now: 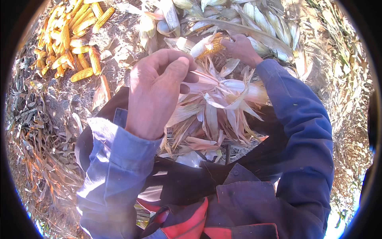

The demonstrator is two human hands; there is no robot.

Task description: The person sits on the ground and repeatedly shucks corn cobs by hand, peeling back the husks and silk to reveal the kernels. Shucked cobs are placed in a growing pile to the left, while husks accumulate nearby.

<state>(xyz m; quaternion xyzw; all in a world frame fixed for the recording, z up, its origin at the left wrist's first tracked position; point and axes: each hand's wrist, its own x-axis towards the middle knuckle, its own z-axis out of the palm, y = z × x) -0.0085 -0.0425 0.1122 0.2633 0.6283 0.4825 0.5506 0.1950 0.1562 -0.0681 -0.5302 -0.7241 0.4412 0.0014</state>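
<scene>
My right hand point(241, 50) is at the upper centre, its fingers on the end of a partly husked corn cob point(211, 49) whose yellow kernels show beside pale husk. Nearer to the camera, my left hand point(162, 80) is raised with its fingers curled and the thumb against the forefinger. A thin reddish strip of husk point(206, 77) runs from its fingertips; whether they pinch it is hard to tell. Below both hands a pile of torn dry husks point(213, 110) lies between my legs.
Husked yellow cobs point(64, 38) are heaped at the upper left. Ears still in their husks point(259, 21) lie along the top, beyond my right hand. Dry leaves and stalks point(38, 119) cover the ground at the left, and more point(349, 89) lie at the right.
</scene>
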